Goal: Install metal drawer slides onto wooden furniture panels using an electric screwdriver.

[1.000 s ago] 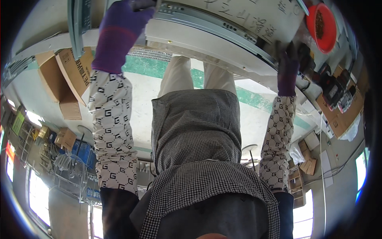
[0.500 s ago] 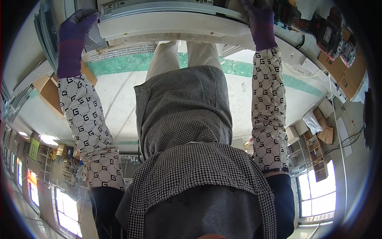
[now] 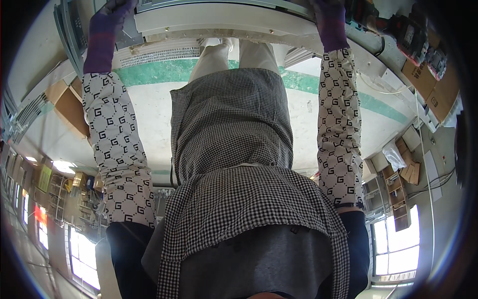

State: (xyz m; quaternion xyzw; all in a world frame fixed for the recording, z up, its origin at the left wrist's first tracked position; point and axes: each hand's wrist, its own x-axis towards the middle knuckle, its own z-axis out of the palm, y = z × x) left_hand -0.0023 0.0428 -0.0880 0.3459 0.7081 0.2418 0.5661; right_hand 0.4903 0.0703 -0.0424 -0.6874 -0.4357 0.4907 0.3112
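Note:
Both my hands wear purple gloves and reach to the top edge of the view, where the fingertips are partly cut off. My left hand (image 3: 108,27) is closed at the left end of a long grey metal rail (image 3: 224,4). At the rail's right end, my right hand (image 3: 330,22) is closed as well. A long white strip with small brass-coloured screws (image 3: 224,21) runs along the rail's near side, between the hands. The rail's far side lies beyond the picture.
Grey metal profiles (image 3: 67,35) stand beside my left hand. Cordless power tools (image 3: 406,32) lie to the right, near a cardboard box (image 3: 433,89). Another open cardboard box (image 3: 69,112) is at the left. The bench edge (image 3: 294,44) runs under the strip, above a green floor stripe (image 3: 154,72).
My hands and the rail sit higher in the view, more of them cut off by the top edge. The left hand and the rail have shifted rightward; the surroundings have shifted slightly too.

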